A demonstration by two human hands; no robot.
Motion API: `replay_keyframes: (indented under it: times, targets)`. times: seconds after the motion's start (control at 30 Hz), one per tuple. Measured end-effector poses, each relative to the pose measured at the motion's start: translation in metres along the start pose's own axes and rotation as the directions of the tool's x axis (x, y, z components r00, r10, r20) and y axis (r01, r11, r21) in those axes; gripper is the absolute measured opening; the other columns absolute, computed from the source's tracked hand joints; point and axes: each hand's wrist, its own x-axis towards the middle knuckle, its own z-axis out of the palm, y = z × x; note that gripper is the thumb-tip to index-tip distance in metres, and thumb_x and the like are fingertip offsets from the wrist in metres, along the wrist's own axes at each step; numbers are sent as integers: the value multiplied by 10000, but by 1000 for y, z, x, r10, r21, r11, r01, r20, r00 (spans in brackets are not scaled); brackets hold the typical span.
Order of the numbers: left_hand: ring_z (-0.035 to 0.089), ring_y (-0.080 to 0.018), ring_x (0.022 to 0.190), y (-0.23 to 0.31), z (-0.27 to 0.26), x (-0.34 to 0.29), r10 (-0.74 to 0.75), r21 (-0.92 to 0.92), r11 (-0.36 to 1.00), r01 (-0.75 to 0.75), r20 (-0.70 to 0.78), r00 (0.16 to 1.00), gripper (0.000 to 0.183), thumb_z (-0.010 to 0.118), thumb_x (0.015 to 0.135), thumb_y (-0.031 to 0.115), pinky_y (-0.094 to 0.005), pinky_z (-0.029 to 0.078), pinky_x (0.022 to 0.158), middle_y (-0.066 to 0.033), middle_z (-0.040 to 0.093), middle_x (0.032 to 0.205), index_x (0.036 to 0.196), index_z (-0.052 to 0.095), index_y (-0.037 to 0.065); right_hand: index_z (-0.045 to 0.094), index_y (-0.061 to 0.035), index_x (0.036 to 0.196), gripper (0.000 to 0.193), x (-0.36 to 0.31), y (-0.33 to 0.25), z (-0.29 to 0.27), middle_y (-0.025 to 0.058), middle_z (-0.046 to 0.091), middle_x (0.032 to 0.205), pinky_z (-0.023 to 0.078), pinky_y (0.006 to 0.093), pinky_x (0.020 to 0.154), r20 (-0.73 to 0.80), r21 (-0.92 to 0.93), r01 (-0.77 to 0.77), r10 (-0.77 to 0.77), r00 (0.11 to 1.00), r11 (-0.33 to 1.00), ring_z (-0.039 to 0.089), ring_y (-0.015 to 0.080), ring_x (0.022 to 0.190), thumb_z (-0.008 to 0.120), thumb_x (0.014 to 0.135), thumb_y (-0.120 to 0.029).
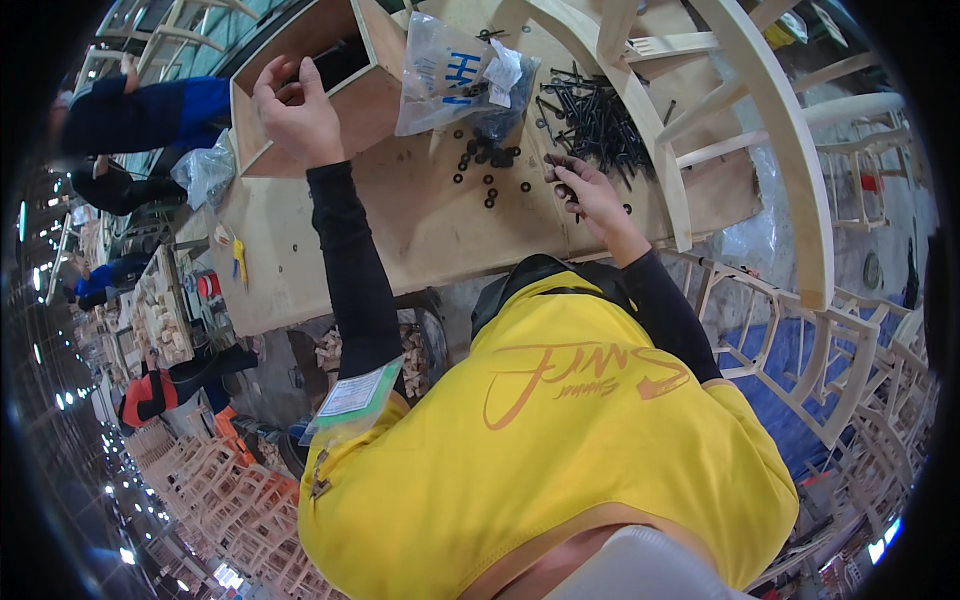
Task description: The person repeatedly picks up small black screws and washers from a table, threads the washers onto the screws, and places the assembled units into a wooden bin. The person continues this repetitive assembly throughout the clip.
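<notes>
My left hand is raised over the near edge of a wooden box, its fingers bent and apart with nothing visible between them. Inside the box it is dark, and a black bolt shows there. On the worktable, my right hand is closed, with small black washers at its fingers. Beyond it lies a heap of black bolts. More black washers are scattered to its left, beside a clear plastic bag with blue print.
A pale wooden chair frame stands at the right of the worktable. A yellow-handled tool and another plastic bag lie at the left edge. Other people are at the left. Chair frames stand on the floor.
</notes>
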Motion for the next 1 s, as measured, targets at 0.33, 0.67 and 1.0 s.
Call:
replay_keyframes:
  times: [0.33,0.67,1.0]
  targets:
    - [619,-326,869,-111,8,-208,-220,249,968,13,829,514,182,663,815,127,-405,500,787,-146,610,936,971,642,36,507,-72,1238,337,2,8,0,-27,653,1040,295,144,506,4,-45,-8,8,1000,999,459,6,706,570,962,-255]
    - [663,-165,764,-88,9,-228,-491,171,688,705,825,279,176,708,825,78,-290,545,685,-104,675,874,967,639,-1,590,-99,1174,305,-5,18,15,-57,634,945,331,161,546,-34,-111,-67,64,997,992,479,10,728,625,931,-279]
    - [656,-115,771,-12,0,-195,-344,27,322,946,935,91,191,663,890,83,-241,540,723,-56,682,896,1052,661,-18,619,-51,1155,266,-4,18,31,-23,646,934,411,187,676,28,-155,49,-45,999,987,520,33,764,599,951,-222]
